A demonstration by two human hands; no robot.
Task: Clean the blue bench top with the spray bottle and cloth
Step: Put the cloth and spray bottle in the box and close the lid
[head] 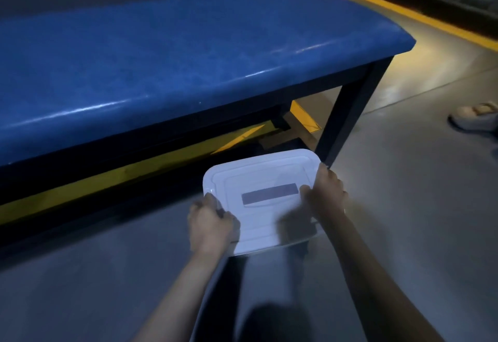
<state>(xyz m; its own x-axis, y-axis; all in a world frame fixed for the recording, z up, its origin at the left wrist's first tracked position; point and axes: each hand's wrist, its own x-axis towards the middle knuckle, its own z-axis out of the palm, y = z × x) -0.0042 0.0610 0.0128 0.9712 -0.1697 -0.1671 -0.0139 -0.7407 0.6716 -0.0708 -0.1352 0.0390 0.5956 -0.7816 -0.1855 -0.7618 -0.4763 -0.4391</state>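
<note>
Two hands, left (210,223) and right (324,193), grip a white lidded box (258,201) just below the blue bench top (161,53).

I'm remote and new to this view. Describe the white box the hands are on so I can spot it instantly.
Find the long blue bench top, then its dark front right leg. On the grey floor beside that leg sits the white lidded box, gripped by the left hand and right hand. It alone is white, with a grey strip on its lid.

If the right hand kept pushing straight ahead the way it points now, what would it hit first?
Probably the bench leg: the right hand grips the white lid at its right edge, fingertips just short of the leg's foot. Depth is unclear, so it might slip past.
</note>
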